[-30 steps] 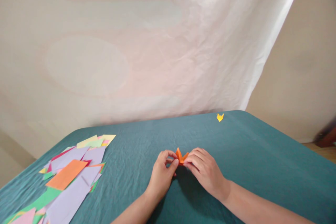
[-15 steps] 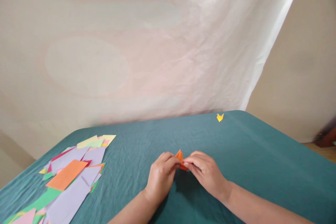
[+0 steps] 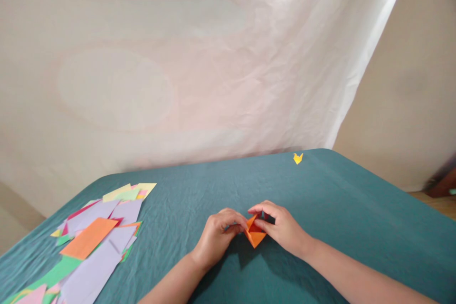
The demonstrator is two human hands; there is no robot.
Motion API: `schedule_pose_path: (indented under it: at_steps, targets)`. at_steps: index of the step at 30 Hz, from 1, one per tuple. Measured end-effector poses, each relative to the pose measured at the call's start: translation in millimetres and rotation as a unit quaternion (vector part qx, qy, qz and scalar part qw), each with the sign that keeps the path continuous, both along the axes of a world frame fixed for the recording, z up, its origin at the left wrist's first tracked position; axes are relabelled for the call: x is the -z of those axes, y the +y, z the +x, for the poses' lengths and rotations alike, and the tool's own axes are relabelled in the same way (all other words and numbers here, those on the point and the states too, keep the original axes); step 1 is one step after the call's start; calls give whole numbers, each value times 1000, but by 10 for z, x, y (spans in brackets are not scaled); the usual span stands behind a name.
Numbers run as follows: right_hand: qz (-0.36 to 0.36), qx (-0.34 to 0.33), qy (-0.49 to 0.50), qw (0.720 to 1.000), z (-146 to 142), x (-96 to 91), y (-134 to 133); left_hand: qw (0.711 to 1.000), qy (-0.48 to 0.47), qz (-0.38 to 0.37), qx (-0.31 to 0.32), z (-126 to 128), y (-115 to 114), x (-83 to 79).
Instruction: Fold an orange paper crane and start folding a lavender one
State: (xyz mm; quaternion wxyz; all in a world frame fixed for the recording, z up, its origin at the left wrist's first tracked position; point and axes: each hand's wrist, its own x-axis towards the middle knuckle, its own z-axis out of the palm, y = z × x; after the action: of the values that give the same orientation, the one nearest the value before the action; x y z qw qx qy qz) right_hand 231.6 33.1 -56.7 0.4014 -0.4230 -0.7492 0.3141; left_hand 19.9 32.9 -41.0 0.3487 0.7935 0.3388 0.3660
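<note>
Between my two hands is a small piece of folded orange paper (image 3: 255,237), its flaps partly spread and one point facing me. My left hand (image 3: 221,235) pinches its left edge between thumb and fingers. On the other side my right hand (image 3: 280,227) grips the upper right part, thumb at the inner fold and fingers curled behind. Both hands are held just above the green cloth, where their shadows fall. Some of the paper's far side is hidden by my right fingers.
A green cloth (image 3: 199,190) covers the table. Loose coloured paper sheets (image 3: 94,270) lie heaped at the left, with an orange sheet (image 3: 89,238) on top. Near the far right edge sits a small yellow folded paper figure (image 3: 298,158). A pale sheet (image 3: 213,66) hangs behind.
The orange paper has turned and opened out, showing more of its folds and a point toward me. My right hand has shifted slightly, and its fingers are more arched.
</note>
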Motion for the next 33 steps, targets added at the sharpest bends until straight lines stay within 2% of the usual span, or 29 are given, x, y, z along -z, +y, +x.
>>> schedule_pose_path:
  at_steps: [7, 13, 20, 33]
  targets:
    - [-57, -42, 27, 997, 23, 5, 68, 988, -1, -155, 11, -62, 66, 4]
    - [-118, -55, 53, 990, -34, 26, 73, 971, -34, -234, -26, -1, 86, 51]
    - [-145, -46, 101, 983, -95, 103, 51, 966, -38, -253, -45, 35, 89, 124]
    - [-176, -55, 149, 972, -109, 113, 46, 973, -12, -215, -86, 92, 60, 95]
